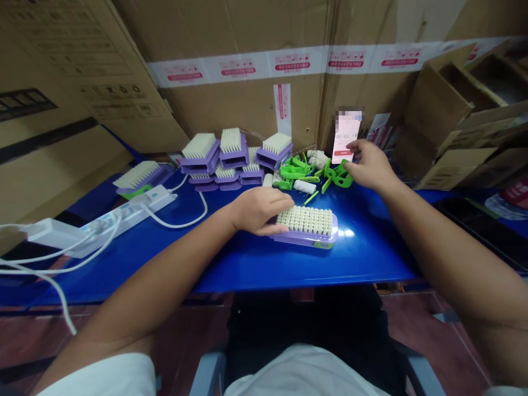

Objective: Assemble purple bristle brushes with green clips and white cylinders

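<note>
My left hand (264, 210) is closed around the left end of a purple brush (307, 221) with pale bristles facing up. The brush lies on the blue table, and a bit of green shows at its lower right. My right hand (369, 165) reaches to an upright phone (345, 137) with a timer on its screen. Its thumb and a finger are apart, both in front of the phone's lower right part. Just below that hand lie green plastic parts (340, 175). Whether the fingertips press on the screen, I cannot tell.
Stacked purple brushes (237, 157) stand at the back, beside more green parts and white rollers (304, 187). A separate brush (142, 179) and a white power strip (124, 217) with cables lie left. Cardboard boxes (454, 115) stand right; a dark flat object (482, 231) lies nearer.
</note>
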Demonstrator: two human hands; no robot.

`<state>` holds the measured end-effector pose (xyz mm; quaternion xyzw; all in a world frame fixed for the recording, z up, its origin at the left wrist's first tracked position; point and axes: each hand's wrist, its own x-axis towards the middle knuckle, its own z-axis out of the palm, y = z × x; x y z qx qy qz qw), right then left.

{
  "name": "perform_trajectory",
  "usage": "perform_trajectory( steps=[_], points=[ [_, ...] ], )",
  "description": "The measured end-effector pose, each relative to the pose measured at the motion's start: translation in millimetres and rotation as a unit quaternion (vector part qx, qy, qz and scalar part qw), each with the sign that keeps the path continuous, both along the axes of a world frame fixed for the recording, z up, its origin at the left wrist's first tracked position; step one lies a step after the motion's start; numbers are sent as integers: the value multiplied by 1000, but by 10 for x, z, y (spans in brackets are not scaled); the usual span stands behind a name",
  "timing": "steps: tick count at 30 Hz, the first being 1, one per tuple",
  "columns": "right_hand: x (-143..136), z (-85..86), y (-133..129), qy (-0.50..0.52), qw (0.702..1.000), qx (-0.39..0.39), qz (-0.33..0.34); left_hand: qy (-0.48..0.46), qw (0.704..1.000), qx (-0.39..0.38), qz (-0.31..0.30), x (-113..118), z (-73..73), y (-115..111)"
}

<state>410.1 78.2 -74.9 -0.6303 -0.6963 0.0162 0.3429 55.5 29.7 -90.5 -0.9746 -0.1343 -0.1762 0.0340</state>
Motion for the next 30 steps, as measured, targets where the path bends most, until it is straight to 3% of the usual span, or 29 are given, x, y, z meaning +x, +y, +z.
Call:
perform_trajectory(
  steps=[4,8,13,18,30],
  points=[
    [32,-9,-7,-35,997,-65,-4,-28,998,-55,-2,-24,93,-32],
    [43,-21,-36,-102,986,-133,-1,25,989,-129,62,-16,218,-149],
    [42,-23,-53,-151,982,-115,-24,115,974,-149,126,112,324,-316],
    [31,-10,-53,-176,976,-124,-19,129,968,-157,145,178,305,-347],
    [-20,29,-105,-219,966,-139,-14,91,965,-193,151,49,280,-208]
  ],
)
